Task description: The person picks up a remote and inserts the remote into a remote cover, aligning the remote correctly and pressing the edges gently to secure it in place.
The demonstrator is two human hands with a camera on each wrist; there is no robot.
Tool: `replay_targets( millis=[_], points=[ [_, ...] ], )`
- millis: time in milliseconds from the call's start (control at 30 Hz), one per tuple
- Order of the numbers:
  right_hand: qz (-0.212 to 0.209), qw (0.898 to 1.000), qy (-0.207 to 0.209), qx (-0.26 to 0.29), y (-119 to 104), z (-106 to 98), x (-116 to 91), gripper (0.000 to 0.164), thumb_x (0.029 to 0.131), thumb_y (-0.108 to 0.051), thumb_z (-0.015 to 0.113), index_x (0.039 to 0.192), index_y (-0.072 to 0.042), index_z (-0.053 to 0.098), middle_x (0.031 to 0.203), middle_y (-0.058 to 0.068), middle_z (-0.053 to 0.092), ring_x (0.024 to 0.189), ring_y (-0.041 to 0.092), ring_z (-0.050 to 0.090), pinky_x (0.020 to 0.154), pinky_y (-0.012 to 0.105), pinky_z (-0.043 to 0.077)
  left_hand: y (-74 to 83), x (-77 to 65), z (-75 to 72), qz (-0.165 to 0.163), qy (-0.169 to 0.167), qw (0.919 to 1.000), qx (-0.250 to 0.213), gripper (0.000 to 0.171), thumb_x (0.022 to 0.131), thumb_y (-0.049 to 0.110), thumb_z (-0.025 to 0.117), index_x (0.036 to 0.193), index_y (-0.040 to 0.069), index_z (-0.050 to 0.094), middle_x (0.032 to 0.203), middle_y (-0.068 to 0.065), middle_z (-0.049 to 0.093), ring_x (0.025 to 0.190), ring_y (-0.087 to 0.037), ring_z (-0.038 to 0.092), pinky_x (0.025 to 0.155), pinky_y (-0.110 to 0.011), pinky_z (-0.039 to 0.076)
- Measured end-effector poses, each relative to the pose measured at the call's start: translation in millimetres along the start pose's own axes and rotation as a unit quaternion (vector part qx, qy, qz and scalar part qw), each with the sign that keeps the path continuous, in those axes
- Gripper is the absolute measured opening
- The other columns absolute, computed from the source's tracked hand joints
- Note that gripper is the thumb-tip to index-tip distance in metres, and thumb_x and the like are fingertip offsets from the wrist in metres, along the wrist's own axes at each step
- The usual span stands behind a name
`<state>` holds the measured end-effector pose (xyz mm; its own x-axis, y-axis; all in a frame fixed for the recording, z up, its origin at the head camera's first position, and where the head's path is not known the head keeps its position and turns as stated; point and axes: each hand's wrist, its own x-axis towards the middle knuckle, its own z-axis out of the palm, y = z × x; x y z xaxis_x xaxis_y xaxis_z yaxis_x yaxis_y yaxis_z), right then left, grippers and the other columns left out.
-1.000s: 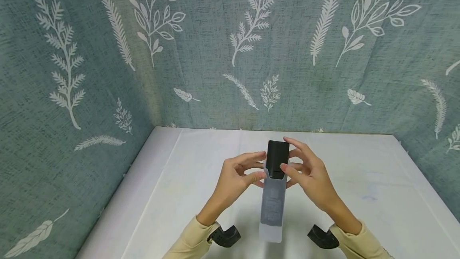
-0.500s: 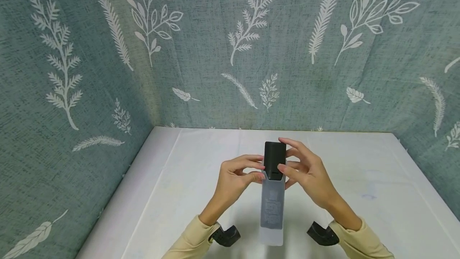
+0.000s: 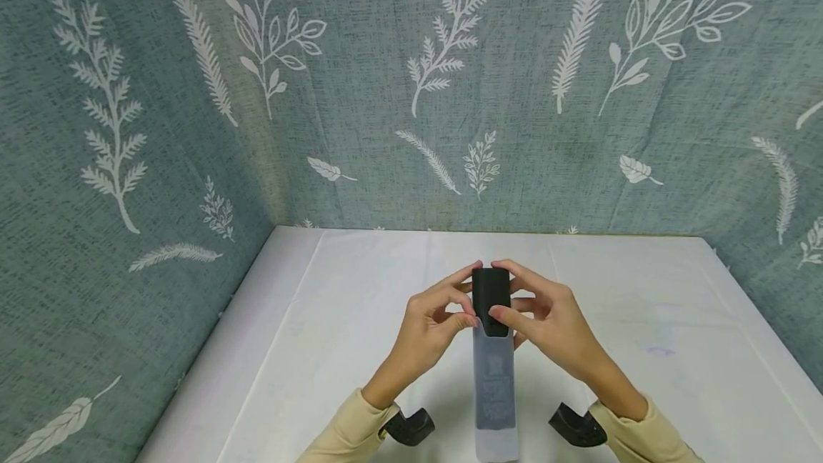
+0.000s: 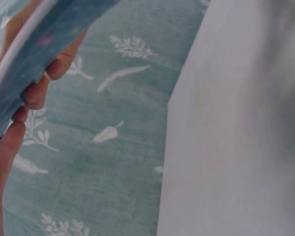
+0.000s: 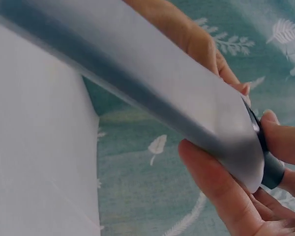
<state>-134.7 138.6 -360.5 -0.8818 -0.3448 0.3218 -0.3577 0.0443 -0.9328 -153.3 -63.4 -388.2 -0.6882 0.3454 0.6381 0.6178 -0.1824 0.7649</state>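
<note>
A slim black remote control [image 3: 491, 299] sits partly inside a long translucent sleeve [image 3: 495, 384], held above the table. Its black far end is bare, and a greyish body with a faint label shows through the sleeve; the sleeve's near end looks paler. My left hand [image 3: 427, 324] pinches the left edge where sleeve meets black, its index finger up at the far end. My right hand [image 3: 556, 320] grips the right side, thumb on the black face and index fingertip at the far end. In the right wrist view the sleeve [image 5: 137, 64] runs diagonally, the black end [image 5: 273, 169] protruding.
Below the hands lies a white-covered table [image 3: 334, 377]. A green-blue curtain [image 3: 373, 91] with white leaf prints stands behind it and along the sides. Black camera mounts [image 3: 411, 427] sit at both wrists.
The remote control and sleeve have come slightly nearer to me. My left index finger has risen from the side to the far end; my right hand keeps its grip.
</note>
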Motion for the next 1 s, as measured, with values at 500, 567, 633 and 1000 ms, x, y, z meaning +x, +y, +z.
replay_targets(
  millis=[500, 567, 633, 1000],
  points=[
    [-0.005, 1.0, -0.016, 0.008, 6, 9, -1, 0.054, 0.087, -0.001, 0.066, 0.137, -0.01, 0.048, 0.101, 0.021, 0.057, 0.078, 0.024, 0.069, 0.047, 0.042, 0.055, -0.5, -1.6, 5.9, 0.003, 0.083, 0.9964, 0.018, 0.009, 0.079, -0.011, 0.067, 0.079, -0.004, 0.061, 0.106, -0.025, 0.064, 0.09, -0.028, 0.067, 0.051, -0.036, 0.057],
    [-0.003, 1.0, -0.017, 0.01, 7, 11, -1, 0.055, 0.087, -0.001, 0.066, 0.137, -0.01, 0.047, 0.1, 0.021, 0.057, 0.077, 0.023, 0.069, 0.047, 0.042, 0.055, -0.9, -2.0, 4.8, -0.003, 0.082, 0.9965, 0.016, 0.009, 0.079, -0.012, 0.067, 0.079, -0.005, 0.061, 0.105, -0.025, 0.063, 0.09, -0.028, 0.067, 0.051, -0.036, 0.057],
    [-0.003, 1.0, -0.017, 0.012, 8, 12, -1, 0.055, 0.087, -0.001, 0.066, 0.138, -0.009, 0.047, 0.1, 0.022, 0.056, 0.078, 0.023, 0.069, 0.047, 0.042, 0.055, -1.3, -2.2, 2.7, -0.01, 0.075, 0.997, 0.012, 0.008, 0.079, -0.01, 0.068, 0.079, -0.005, 0.062, 0.106, -0.025, 0.063, 0.09, -0.028, 0.067, 0.051, -0.037, 0.057],
    [0.022, 0.999, 0.031, 0.023, 20, 9, -6, 0.057, 0.087, -0.003, 0.066, 0.139, -0.015, 0.046, 0.102, 0.021, 0.056, 0.082, 0.023, 0.069, 0.049, 0.044, 0.055, 11.1, 2.2, 4.0, -0.073, 0.016, 0.9972, 0.006, 0.01, 0.077, -0.014, 0.069, 0.083, -0.009, 0.062, 0.117, -0.026, 0.058, 0.106, -0.035, 0.06, 0.062, -0.037, 0.058]
  ],
)
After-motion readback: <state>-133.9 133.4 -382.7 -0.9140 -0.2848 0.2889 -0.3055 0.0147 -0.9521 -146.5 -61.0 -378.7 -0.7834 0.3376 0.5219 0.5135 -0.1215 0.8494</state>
